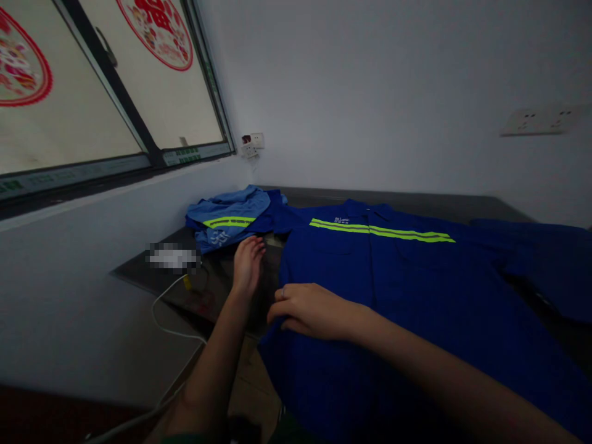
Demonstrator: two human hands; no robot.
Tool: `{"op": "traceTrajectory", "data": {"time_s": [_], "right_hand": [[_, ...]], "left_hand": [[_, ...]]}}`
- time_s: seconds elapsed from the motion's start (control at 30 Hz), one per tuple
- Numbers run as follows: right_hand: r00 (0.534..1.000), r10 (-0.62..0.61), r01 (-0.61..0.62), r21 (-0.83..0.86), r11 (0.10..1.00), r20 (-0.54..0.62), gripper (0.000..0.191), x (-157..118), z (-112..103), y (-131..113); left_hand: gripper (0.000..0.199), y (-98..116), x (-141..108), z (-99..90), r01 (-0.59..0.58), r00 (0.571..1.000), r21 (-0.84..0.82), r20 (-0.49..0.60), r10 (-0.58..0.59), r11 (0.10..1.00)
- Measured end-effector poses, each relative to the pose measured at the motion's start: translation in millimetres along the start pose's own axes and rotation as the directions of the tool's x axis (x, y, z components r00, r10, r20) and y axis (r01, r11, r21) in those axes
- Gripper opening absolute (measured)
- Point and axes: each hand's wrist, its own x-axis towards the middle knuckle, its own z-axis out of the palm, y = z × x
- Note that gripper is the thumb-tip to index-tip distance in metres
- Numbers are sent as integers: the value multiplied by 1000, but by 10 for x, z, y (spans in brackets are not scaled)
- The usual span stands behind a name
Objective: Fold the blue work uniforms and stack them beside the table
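Note:
A blue work jacket with a yellow-green reflective stripe across its chest lies spread out, front up, on the dark table. My right hand is at the jacket's left edge, back of the hand up. Its fingers are curled down and appear closed on the cloth, though the fingertips are partly hidden. To the left of that edge, my left hand is raised over the dark table surface, its fingers loosely bent and nothing visible in them. Just beyond it is a bunched light-and-dark-blue garment with a similar stripe.
Behind the jacket, the grey table meets a white wall. More dark blue cloth lies at the right. A white cable hangs over the left table edge, near a blurred-out white item. A window is at the left.

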Motion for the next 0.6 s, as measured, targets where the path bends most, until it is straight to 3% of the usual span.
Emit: {"op": "traceTrajectory", "data": {"time_s": [0.03, 0.07, 0.17, 0.3, 0.43, 0.6], "right_hand": [[1000, 4, -4, -13, 1000, 2, 21, -67, -8, 2], [1000, 6, -6, -32, 999, 6, 20, -124, -13, -1], [1000, 3, -1, -95, 995, 19, 17, -256, -20, -39], [1000, -1, -1, -141, 990, -12, 18, -429, 27, -94], [996, 0, -15, -156, 988, -94, 17, -656, 182, -117], [982, 8, -47, -206, 977, -187, 12, -901, 352, -178]], "left_hand": [[4, -99, 229, 137, 166, 986, 36, -17, -166, 985], [4, -208, 433, 258, 331, 943, 98, -49, -328, 938], [10, -526, 874, 524, 449, 893, 201, -96, -439, 871], [12, -818, 1175, 701, 382, 924, 352, -135, -357, 855], [11, -979, 1339, 819, 226, 974, 533, -147, -174, 815], [9, -1081, 1450, 1213, -53, 998, 692, 9, 66, 720]]}}
